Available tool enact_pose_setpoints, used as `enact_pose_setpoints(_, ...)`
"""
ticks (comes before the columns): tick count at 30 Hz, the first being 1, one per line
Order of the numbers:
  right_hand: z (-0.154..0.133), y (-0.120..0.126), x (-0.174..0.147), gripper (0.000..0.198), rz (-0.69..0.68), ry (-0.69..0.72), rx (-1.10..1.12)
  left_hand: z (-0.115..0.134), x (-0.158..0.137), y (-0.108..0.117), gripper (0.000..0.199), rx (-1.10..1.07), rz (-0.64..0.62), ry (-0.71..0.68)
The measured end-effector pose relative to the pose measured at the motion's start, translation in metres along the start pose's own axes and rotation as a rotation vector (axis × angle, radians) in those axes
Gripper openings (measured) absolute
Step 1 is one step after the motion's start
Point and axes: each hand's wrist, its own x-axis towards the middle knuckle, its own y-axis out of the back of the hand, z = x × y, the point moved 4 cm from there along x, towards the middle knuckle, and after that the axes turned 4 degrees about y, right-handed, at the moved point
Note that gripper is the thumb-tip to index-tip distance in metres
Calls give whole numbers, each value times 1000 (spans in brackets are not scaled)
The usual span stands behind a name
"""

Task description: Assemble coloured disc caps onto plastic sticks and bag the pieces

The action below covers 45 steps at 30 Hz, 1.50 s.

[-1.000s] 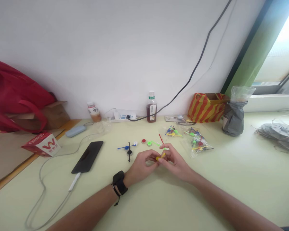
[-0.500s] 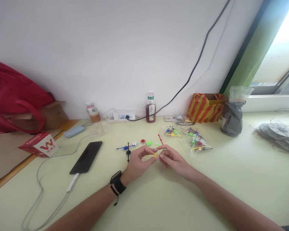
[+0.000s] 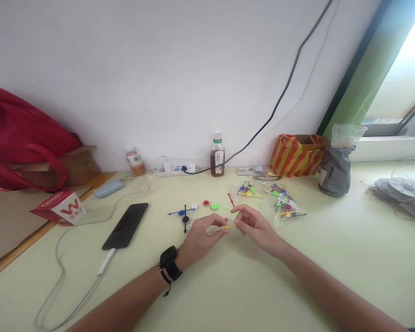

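Between the thumb and fingers of my left hand [image 3: 207, 233] is the small hub of a yellow arrow spinner [image 3: 225, 227]; the fingers partly hide it. Its thin pointer extends toward my right hand [image 3: 254, 226], whose index finger is stretched out and thumb lies close to the pointer's end. Whether they touch is unclear. Beyond my hands are a blue arrow spinner [image 3: 181, 213], a black arrow spinner [image 3: 186, 220], a white round piece [image 3: 194, 207], a red round piece [image 3: 206, 203], a green arrow spinner [image 3: 214, 207] and a red arrow [image 3: 231, 200].
Clear bags of coloured spinners [image 3: 286, 205] lie right of my hands. A phone [image 3: 125, 226] on a cable and a red-and-white box [image 3: 59, 208] are at left. Along the wall stand a dark drink bottle [image 3: 217, 159], a power strip [image 3: 180, 169] and a striped bag [image 3: 293, 157].
My hands have drawn slightly apart and lower; the right index finger has moved away from the left fingertips. The yellow spinner stays in my left hand.
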Motion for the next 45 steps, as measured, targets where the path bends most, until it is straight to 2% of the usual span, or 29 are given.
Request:
enact_pose_setpoints(5,1,-2,0,37,-17,11,14,0,1,-3,11,-72,-54,25)
enact_pose_setpoints(8,0,-2,0,37,1,10,0,0,1,-6,24,-163,-63,51)
enact_pose_setpoints(11,-1,0,1,37,20,10,-3,1,0,-10,33,-329,-156,128)
enact_pose_setpoints(15,0,1,2,34,15,5,10,0,0,-12,29,-490,-277,236)
enact_pose_setpoints(17,2,2,2,34,33,21,-31,-5,2,-11,31,-524,-261,277)
enact_pose_setpoints(21,5,11,1,32,152,146,-284,-20,4,-10,33,-571,-149,343)
enact_pose_setpoints(24,1,14,-1,29,149,222,-380,-28,6,-9,31,-576,-99,354)
enact_pose_setpoints(28,-5,11,-4,39,79,265,-364,-29,6,-8,31,-594,-88,350)
enact_pose_setpoints(31,-5,7,-5,47,78,254,-323,-27,7,-6,32,-624,-82,358)
enact_pose_setpoints(34,-3,5,-5,31,40,202,-264,-24,7,-5,32,-644,-52,374)
enact_pose_setpoints(36,-1,3,-5,54,-42,135,-195,-23,8,-3,32,-646,-13,385)
enact_pose_setpoints(38,-3,3,-4,65,-77,93,-132,-22,9,-2,32,-648,20,393)
enact_pose_setpoints(40,-6,5,-3,62,-35,91,-119,-22,9,-2,33,-651,25,394)
enact_pose_setpoints(45,-6,1,-2,32,-5,74,-124,-24,7,-6,32,-604,-51,368)
